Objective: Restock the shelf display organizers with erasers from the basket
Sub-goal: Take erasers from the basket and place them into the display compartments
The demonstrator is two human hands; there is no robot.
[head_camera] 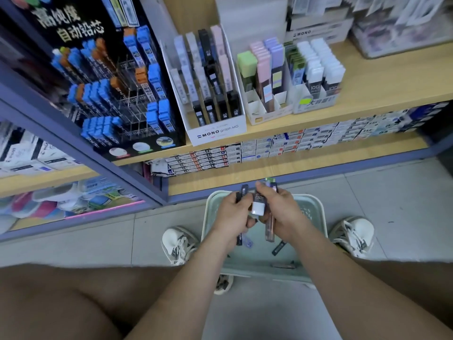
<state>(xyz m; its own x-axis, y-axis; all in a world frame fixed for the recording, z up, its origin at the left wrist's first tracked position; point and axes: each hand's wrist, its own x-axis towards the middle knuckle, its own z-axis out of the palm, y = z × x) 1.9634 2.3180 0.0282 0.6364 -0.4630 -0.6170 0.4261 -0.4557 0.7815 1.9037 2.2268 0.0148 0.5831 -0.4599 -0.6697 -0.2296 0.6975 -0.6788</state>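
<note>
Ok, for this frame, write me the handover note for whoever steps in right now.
Left hand: grips dark slim packs over the basket.
Right hand: grips several more, including a white-ended pack.
A few loose packs lie on the basket floor.
On the shelf, the middle white organizer shows empty front slots.
Done: a handful gathered.
Left: slot the held packs into the organizers, then clear the basket.

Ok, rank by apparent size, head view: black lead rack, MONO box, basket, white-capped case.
Largest: black lead rack
Then basket and MONO box: too alike to rank, basket nearer
Smallest: white-capped case
</note>
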